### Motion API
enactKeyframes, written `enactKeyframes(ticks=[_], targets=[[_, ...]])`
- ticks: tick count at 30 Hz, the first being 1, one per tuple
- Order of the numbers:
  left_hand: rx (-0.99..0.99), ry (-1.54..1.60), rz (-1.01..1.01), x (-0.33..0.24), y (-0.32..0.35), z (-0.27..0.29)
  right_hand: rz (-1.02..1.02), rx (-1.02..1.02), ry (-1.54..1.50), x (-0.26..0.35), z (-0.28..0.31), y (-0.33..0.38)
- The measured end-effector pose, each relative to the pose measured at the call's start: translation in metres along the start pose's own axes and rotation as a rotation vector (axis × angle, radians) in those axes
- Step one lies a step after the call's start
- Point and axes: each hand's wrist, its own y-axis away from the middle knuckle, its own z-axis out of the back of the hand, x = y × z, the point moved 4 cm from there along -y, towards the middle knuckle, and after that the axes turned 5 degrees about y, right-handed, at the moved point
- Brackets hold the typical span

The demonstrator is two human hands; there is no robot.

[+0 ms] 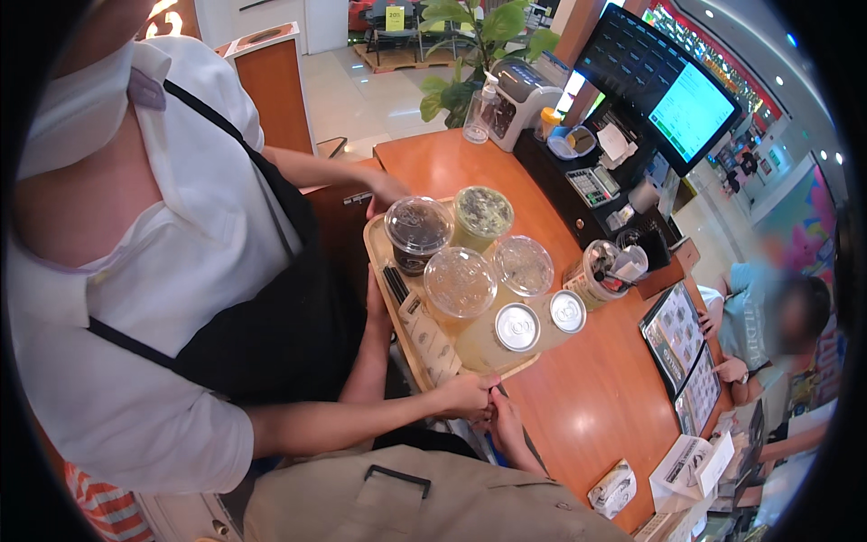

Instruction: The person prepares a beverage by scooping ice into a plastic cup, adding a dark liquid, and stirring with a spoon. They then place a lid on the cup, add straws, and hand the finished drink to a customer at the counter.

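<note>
A light wooden tray (370, 237) carries several filled drinks. At its far side are a dark drink (419, 237) and a green one (484, 217), both in clear lidded cups. Two more cups with clear lids (461, 282) stand mid-tray, and two sealed cans (517, 327) with silver tops sit at the right. Black straws (395, 285) and a printed paper packet (429, 339) lie along the left edge. My left hand (374, 294) grips that edge, its fingers partly under the tray. At the near corner my right hand (508, 423) holds the tray, against a co-worker's hand (468, 396).
The co-worker in a black apron (271, 325) stands close at left, the other hand (386, 191) at the tray's far corner. On the wooden counter (578, 397) are a cup of utensils (598, 275), a calculator (591, 187), a monitor (664, 86) and an open menu (686, 357) before a person.
</note>
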Motion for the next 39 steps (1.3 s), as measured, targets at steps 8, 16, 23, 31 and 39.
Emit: enactKeyframes(ticks=[8,16,23,31,39], targets=[[0.001,0.373,-0.178,-0.022,-0.008,-0.028,0.004,0.211,-0.125,-0.004,-0.009,-0.021],[-0.110,0.608,0.300,-0.046,-0.005,-0.029,0.046,0.284,-0.050,-0.024,0.006,-0.033],[-0.122,0.384,-0.203,-0.053,-0.009,-0.042,0.053,0.267,-0.087,-0.028,0.007,-0.038],[-0.071,0.683,-0.242,-0.030,-0.010,-0.035,0.043,0.198,-0.067,-0.027,0.011,-0.028],[-0.139,0.696,-0.197,-0.012,-0.005,-0.032,-0.041,-0.033,-0.140,-0.015,-0.007,-0.024]])
